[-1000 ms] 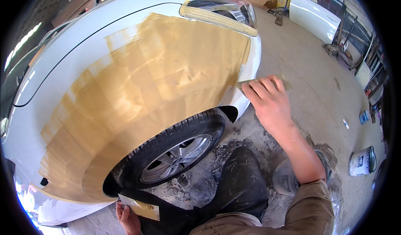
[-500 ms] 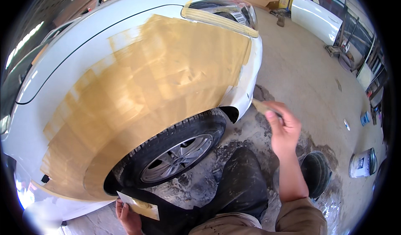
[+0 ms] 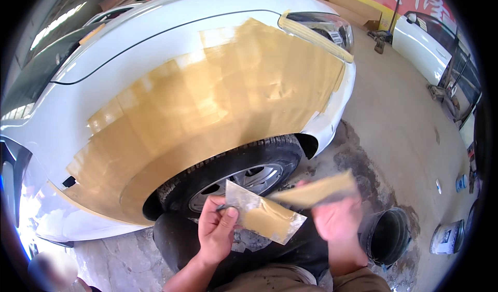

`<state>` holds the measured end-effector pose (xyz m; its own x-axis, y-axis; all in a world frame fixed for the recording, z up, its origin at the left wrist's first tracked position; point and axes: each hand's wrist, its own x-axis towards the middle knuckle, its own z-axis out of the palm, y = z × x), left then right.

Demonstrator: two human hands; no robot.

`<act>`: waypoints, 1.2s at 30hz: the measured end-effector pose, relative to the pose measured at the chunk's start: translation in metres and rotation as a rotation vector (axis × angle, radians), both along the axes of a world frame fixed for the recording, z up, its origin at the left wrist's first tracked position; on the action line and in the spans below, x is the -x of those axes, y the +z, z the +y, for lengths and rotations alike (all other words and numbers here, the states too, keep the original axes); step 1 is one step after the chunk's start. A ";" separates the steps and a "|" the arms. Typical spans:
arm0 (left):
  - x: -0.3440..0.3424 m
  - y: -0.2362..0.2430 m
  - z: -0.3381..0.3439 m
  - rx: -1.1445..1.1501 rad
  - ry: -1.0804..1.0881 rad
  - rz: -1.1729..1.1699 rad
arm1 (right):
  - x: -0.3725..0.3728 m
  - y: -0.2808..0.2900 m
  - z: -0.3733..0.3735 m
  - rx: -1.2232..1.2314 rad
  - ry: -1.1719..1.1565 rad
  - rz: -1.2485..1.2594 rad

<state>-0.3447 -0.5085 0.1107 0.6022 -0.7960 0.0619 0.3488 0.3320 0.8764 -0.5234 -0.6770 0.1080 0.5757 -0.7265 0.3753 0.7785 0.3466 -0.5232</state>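
While pinching a putty-smeared plate [image 3: 267, 218] with left hand [image 3: 217, 232] fingers near the front wheel [image 3: 267, 175], also gripping a blurry spreader [image 3: 317, 189] in right hand [image 3: 338, 218] fingers; looking mostly covered in tan filler [image 3: 223, 102] fender-wise, just leaving patchy upper edges.

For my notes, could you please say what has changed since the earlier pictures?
The left hand raised its smeared plate rightward; the right hand brought its spreader down and left, toward the plate. Neither item was let go. The tan coating looks unchanged.
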 end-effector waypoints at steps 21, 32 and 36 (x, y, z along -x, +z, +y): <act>-0.040 0.003 0.073 0.053 0.280 -0.140 | 0.014 -0.034 -0.204 0.057 -0.998 0.602; -0.049 -0.023 0.128 -0.167 0.242 0.004 | -0.057 0.003 -0.294 0.639 -1.335 0.774; -0.040 -0.023 0.117 -0.199 0.222 0.029 | -0.066 -0.022 -0.258 0.703 -1.392 0.735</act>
